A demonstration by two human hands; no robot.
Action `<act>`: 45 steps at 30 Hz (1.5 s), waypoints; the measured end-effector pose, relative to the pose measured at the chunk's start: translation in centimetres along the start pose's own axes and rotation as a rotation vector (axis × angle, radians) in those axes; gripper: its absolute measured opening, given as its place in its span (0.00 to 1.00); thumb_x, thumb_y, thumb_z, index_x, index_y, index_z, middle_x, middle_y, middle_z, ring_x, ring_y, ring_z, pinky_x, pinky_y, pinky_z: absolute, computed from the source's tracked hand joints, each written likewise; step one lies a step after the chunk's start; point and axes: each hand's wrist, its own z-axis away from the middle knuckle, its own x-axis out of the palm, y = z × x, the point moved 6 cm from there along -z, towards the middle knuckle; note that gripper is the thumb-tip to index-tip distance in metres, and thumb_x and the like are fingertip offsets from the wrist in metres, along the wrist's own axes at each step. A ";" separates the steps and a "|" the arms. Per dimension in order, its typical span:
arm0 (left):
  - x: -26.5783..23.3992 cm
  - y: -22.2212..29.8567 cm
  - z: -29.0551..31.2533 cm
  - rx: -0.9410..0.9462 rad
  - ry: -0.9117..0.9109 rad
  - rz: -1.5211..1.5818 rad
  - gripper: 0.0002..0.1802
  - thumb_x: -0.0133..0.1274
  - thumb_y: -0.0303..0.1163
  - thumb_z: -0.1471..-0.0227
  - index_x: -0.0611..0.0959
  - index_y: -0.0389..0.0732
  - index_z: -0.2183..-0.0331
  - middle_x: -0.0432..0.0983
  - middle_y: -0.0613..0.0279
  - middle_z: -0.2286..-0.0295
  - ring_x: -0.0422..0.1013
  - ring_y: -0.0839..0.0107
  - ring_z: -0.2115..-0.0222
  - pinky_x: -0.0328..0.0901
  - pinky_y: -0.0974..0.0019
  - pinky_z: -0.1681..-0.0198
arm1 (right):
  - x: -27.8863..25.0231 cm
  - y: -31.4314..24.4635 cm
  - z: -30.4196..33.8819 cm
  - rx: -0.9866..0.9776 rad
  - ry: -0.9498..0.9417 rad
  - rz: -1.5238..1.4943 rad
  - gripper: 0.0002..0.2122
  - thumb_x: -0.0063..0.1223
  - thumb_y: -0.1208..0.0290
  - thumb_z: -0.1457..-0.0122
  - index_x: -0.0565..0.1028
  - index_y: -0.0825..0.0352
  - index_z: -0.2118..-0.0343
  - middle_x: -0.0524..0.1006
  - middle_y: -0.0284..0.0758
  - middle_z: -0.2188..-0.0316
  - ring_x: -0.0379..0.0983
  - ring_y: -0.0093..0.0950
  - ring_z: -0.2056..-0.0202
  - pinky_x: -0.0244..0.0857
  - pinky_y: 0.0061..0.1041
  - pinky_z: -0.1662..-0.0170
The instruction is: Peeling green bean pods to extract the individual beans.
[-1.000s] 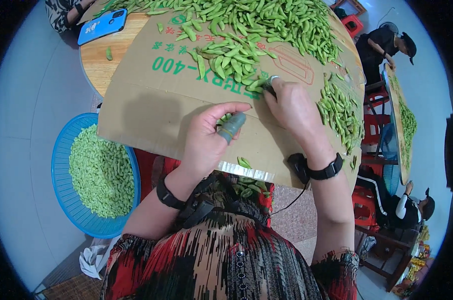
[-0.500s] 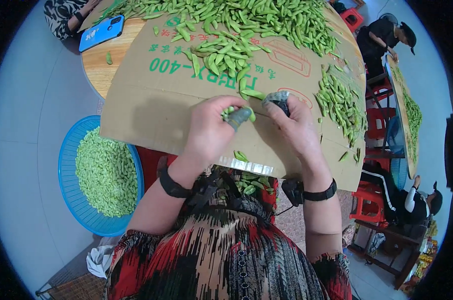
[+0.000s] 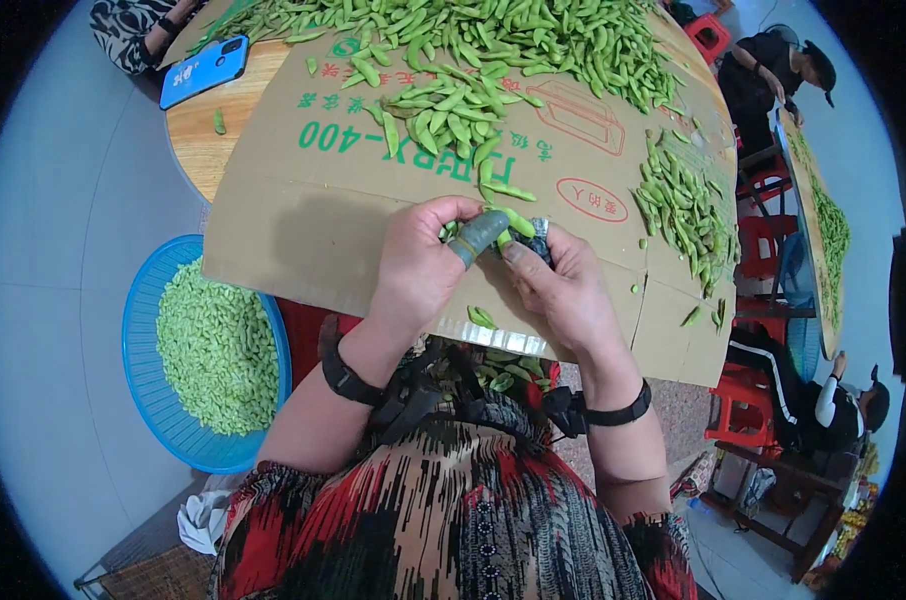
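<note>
My left hand point(image 3: 418, 260) and my right hand point(image 3: 570, 295) meet above the cardboard near its front edge. A green soybean pod point(image 3: 518, 222) is pinched between them. A grey-green cover wraps my left thumb, and dark coverings show on my right fingers. Some pale green beans point(image 3: 449, 230) show in the curl of my left fingers. Just beyond my hands, a few loose pods point(image 3: 508, 191) trail from a smaller heap of pods point(image 3: 453, 115). One split pod point(image 3: 482, 317) lies near the cardboard's edge.
Flattened cardboard point(image 3: 303, 225) covers much of the wooden table point(image 3: 195, 130). A large pod pile point(image 3: 563, 45) is at the back, another cluster point(image 3: 681, 205) at right. A blue basket point(image 3: 138, 400) of shelled beans stands lower left; a blue phone point(image 3: 205, 72) lies far left. People sit around.
My right hand has moved left to meet my left hand, and a pod is now held between them. Before, the hands were apart.
</note>
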 end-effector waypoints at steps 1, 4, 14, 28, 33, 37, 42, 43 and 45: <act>0.1 0.2 0.0 0.031 -0.011 -0.022 0.05 0.54 0.26 0.52 0.78 0.38 0.69 0.70 0.72 0.78 0.62 0.88 0.79 0.55 0.82 0.78 | 0.0 0.1 0.1 -0.002 0.001 0.003 0.06 0.46 0.70 0.41 0.71 0.68 0.68 0.64 0.21 0.83 0.55 0.10 0.83 0.47 0.11 0.80; 0.2 0.2 -0.1 -0.088 -0.046 0.107 0.05 0.53 0.25 0.51 0.78 0.37 0.69 0.72 0.72 0.77 0.63 0.88 0.78 0.57 0.82 0.77 | 0.6 0.3 0.1 0.058 -0.138 -0.185 0.09 0.40 0.67 0.38 0.69 0.66 0.70 0.62 0.22 0.85 0.51 0.11 0.84 0.45 0.11 0.82; 0.0 0.7 0.3 0.067 0.048 -0.009 0.04 0.52 0.23 0.53 0.79 0.34 0.70 0.74 0.69 0.77 0.66 0.84 0.75 0.63 0.75 0.70 | 0.1 0.7 0.3 0.172 -0.175 -0.218 0.08 0.37 0.70 0.38 0.67 0.67 0.70 0.63 0.24 0.84 0.51 0.11 0.86 0.43 0.12 0.84; 0.9 -0.6 0.8 -0.270 -0.338 0.672 0.07 0.52 0.24 0.51 0.79 0.35 0.66 0.69 0.71 0.79 0.63 0.86 0.76 0.60 0.78 0.73 | 0.7 0.6 0.7 0.214 -0.245 -0.317 0.07 0.40 0.70 0.39 0.71 0.66 0.67 0.61 0.21 0.85 0.51 0.10 0.85 0.44 0.11 0.82; 1.2 0.0 0.4 -0.046 -0.224 0.255 0.04 0.52 0.25 0.51 0.77 0.38 0.69 0.70 0.71 0.76 0.64 0.86 0.77 0.58 0.81 0.75 | 0.7 0.9 -0.1 -0.026 -0.128 -0.086 0.07 0.40 0.71 0.39 0.72 0.66 0.66 0.63 0.21 0.85 0.52 0.10 0.85 0.44 0.11 0.83; 1.0 0.4 0.2 0.025 -0.142 0.097 0.05 0.54 0.21 0.54 0.75 0.39 0.71 0.73 0.68 0.71 0.66 0.82 0.74 0.62 0.79 0.71 | -0.3 1.4 -0.4 0.046 0.001 -0.145 0.07 0.42 0.71 0.40 0.72 0.66 0.69 0.64 0.22 0.85 0.52 0.11 0.86 0.45 0.11 0.83; 0.7 -0.7 0.5 -0.150 -0.130 0.425 0.11 0.48 0.22 0.50 0.76 0.37 0.61 0.74 0.62 0.66 0.66 0.82 0.75 0.60 0.81 0.74 | 0.0 0.8 -0.1 0.002 0.004 0.008 0.08 0.43 0.70 0.40 0.71 0.67 0.73 0.64 0.22 0.86 0.54 0.10 0.84 0.48 0.12 0.81; 0.6 -0.8 0.5 -0.148 -0.133 0.423 0.11 0.48 0.22 0.50 0.76 0.37 0.61 0.74 0.62 0.66 0.66 0.82 0.75 0.60 0.81 0.74 | 0.2 0.4 0.2 -0.053 -0.010 0.124 0.08 0.44 0.70 0.40 0.71 0.67 0.73 0.64 0.22 0.86 0.54 0.10 0.84 0.48 0.12 0.81; 0.7 -0.9 0.5 -0.164 -0.179 0.443 0.13 0.46 0.22 0.49 0.76 0.35 0.59 0.75 0.60 0.66 0.66 0.82 0.75 0.60 0.81 0.74 | -1.1 -0.9 0.6 -0.192 0.125 0.312 0.07 0.44 0.71 0.40 0.72 0.68 0.71 0.64 0.21 0.85 0.56 0.11 0.82 0.51 0.12 0.79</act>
